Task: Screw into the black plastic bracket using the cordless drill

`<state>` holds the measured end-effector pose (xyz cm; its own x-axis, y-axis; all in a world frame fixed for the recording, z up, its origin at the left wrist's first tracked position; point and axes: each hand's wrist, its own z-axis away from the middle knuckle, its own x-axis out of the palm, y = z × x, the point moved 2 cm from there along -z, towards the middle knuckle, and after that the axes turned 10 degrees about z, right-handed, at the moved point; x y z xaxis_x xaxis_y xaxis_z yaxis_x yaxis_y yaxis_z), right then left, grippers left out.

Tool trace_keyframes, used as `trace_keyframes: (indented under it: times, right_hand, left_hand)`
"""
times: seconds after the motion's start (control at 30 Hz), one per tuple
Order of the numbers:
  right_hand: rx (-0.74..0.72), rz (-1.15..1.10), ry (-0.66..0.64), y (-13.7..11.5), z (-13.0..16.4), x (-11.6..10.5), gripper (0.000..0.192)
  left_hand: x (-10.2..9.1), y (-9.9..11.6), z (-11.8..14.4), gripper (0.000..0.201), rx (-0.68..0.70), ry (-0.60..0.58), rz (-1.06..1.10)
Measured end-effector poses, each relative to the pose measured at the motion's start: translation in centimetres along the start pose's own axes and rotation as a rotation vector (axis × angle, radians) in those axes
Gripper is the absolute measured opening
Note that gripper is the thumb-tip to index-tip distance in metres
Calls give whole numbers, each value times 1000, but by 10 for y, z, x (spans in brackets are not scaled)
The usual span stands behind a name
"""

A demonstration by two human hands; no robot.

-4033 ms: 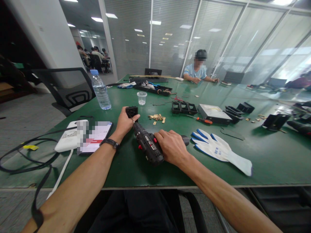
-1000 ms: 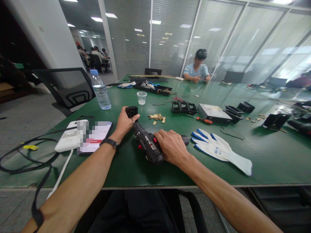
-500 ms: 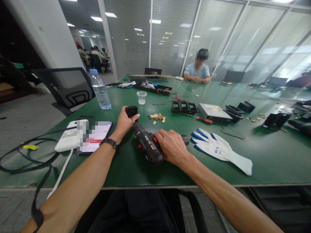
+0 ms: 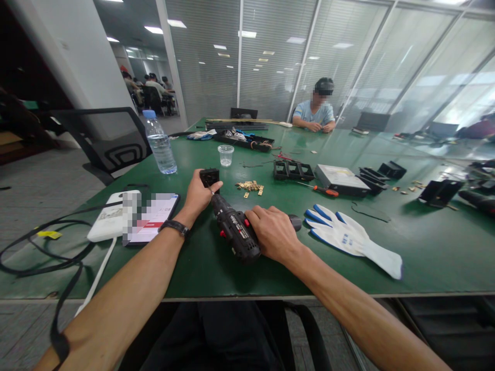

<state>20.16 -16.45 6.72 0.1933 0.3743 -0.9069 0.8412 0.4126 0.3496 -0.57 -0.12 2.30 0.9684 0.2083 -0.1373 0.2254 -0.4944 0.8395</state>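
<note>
Head camera showed us almost no change from the frames before: our hands, the tool and the part sat where they had been, and only the person (image 4: 317, 111) at the upper middle of the frame had drawn both hands closer together on the far edge of the table (image 4: 425, 257).

Our left hand (image 4: 199, 196) was closed around a small black box part (image 4: 209, 178) at the centre of the frame, thumb across its front. Our right hand (image 4: 273, 233) was wrapped tight on the grip of the black power screwdriver (image 4: 234, 232), which lay tilted just below centre, its nose touching the part.

As for containers, a water bottle (image 4: 159, 144) stood upright at the upper left, partly filled with clear water, cap on. A clear plastic cup (image 4: 226, 155) stood just right of it; we could not tell whether it held anything. A long black tray (image 4: 247, 141) farther back held a tangle of small items. A loose heap of brass pieces (image 4: 249, 187) lay on the bare tabletop right of the part, and a white and blue glove (image 4: 348, 237) lay flat to the right of the screwdriver.
</note>
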Motion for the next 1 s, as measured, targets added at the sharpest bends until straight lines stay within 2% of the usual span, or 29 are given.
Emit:
trace_keyframes:
  times: [1.0]
  right_hand:
    - [-11,10,42,0,0,3,28]
  left_hand:
    - [0,2,0,52,11,-4,-20]
